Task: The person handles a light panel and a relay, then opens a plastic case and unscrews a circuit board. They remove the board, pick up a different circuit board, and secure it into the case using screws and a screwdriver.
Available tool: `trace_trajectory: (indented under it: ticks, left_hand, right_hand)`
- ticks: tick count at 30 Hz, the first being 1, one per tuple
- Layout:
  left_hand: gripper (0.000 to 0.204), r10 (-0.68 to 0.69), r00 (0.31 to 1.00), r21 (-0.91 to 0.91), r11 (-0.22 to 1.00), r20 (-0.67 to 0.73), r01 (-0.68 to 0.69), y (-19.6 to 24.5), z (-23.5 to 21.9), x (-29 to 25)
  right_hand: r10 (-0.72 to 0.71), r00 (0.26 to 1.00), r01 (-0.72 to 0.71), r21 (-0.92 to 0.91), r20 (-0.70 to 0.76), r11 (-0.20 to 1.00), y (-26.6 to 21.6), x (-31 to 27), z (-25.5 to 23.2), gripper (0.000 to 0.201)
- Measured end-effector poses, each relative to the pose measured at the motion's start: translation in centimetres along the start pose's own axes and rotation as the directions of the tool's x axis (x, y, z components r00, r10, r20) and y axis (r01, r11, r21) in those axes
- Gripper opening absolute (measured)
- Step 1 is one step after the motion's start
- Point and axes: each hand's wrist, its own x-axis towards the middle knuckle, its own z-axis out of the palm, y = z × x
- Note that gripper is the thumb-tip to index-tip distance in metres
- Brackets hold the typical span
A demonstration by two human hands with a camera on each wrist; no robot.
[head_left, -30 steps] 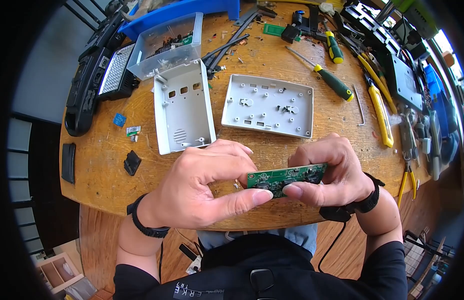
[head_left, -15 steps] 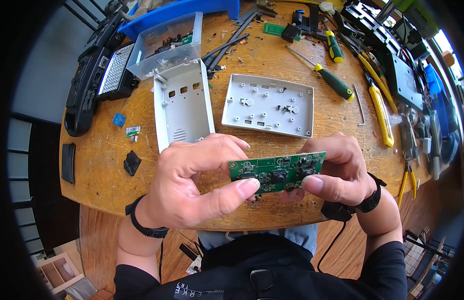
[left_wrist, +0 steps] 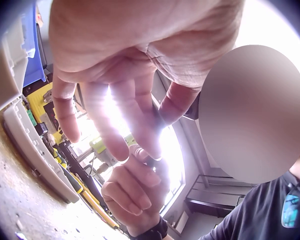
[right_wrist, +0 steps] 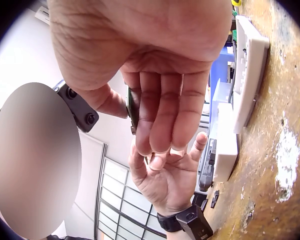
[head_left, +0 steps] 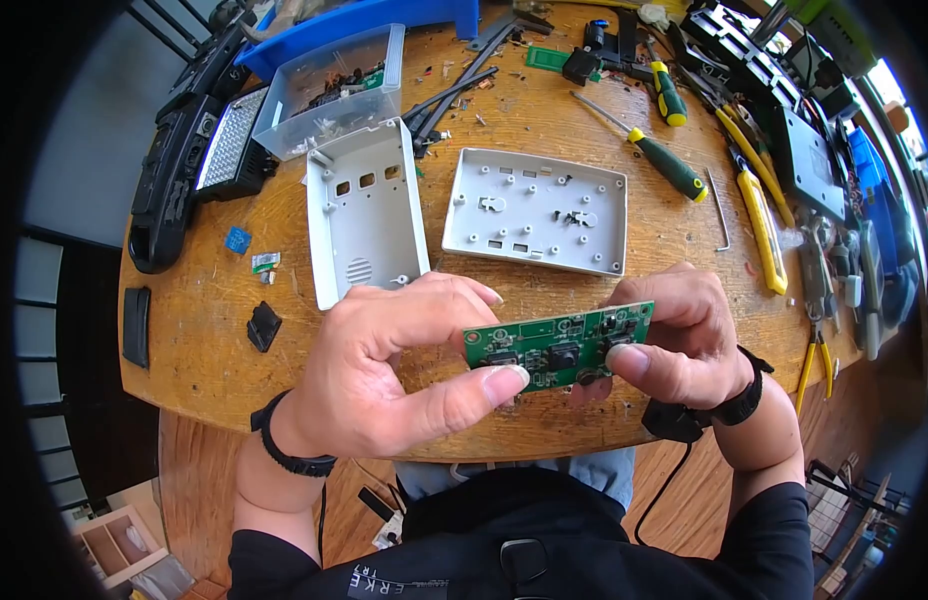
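Observation:
A green circuit board (head_left: 552,357) with several black buttons is held tilted above the table's front edge, its component side facing up toward the head camera. The left hand (head_left: 399,360) pinches its left end, thumb on the face and fingers behind. At the right end the right hand (head_left: 679,340) grips it, thumb on the face near a button. In the right wrist view the board (right_wrist: 132,107) appears edge-on between the right thumb and fingers. Beyond the hands lie two pale plastic housing halves, one upright lengthwise (head_left: 367,225), one crosswise (head_left: 534,228), both with the inside up.
A clear bin (head_left: 334,95) of parts stands back left, beside a lamp (head_left: 232,143). Screwdrivers (head_left: 669,168), a yellow cutter (head_left: 761,230), a hex key (head_left: 719,208) and pliers (head_left: 814,360) lie to the right. Small scraps (head_left: 265,326) are at the left.
Both hands have shifted the board slightly left and turned its face more toward the head camera since the earliest frame. The fingertips have spread farther apart along it.

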Motion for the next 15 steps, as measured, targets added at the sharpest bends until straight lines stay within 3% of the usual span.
trace_trajectory:
  ticks: [4, 6, 9, 15]
  left_hand:
    - [0.012, 0.003, 1.000, 0.016, 1.000, 0.024, -0.004, -0.20, 0.05, -0.01]
    - [0.014, 0.043, 0.998, 0.050, 0.998, 0.038, -0.045, -0.43, 0.10, 0.03]
    - [0.017, 0.089, 0.993, 0.079, 0.992, 0.074, -0.095, -0.51, 0.10, 0.09]
    - [0.017, 0.077, 0.992, 0.128, 0.988, 0.101, -0.090, -0.43, 0.06, 0.14]
  right_hand:
    - [-0.043, 0.999, 0.044, 0.073, -0.019, 0.996, 0.36, 0.27, 0.22, 0.014]
    - [-0.051, 0.995, 0.052, -0.010, 0.083, 0.999, 0.50, 0.49, -0.16, 0.018]
    - [0.017, 0.995, -0.009, -0.093, 0.095, 0.996, 0.02, 0.63, 0.11, 0.024]
    - [-0.024, 0.995, 0.040, -0.171, 0.096, 0.984, 0.15, 0.59, 0.15, 0.026]
